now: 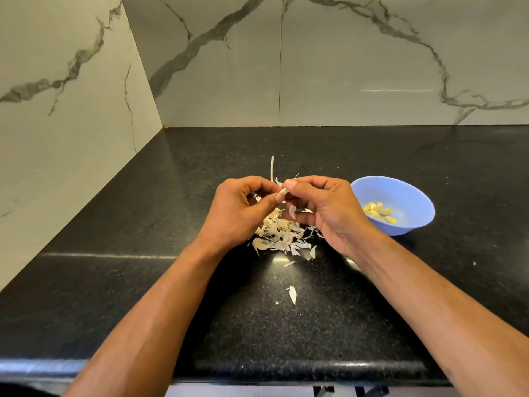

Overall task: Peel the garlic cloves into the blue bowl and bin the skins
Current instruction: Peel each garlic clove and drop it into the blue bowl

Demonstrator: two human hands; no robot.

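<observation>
Both hands, left hand (pixel 239 209) and right hand (pixel 323 207), pinch one small pale garlic clove (pixel 282 191) above papery skins (pixel 282 234) on speckled black granite counter (pixel 143 282); round blue plastic bowl (pixel 412 196) right, grey-veined marble walls (pixel 357 61) behind.

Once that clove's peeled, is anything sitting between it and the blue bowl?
Nothing visible. Both hands hold the clove above the skin pile; the blue bowl stands just beyond the right hand, open-topped, with bare countertop around it.

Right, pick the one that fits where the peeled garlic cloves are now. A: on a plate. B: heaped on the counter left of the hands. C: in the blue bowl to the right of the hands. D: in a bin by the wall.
C: the yellowish peeled cloves lie inside the blue bowl, right of the right hand.
</observation>
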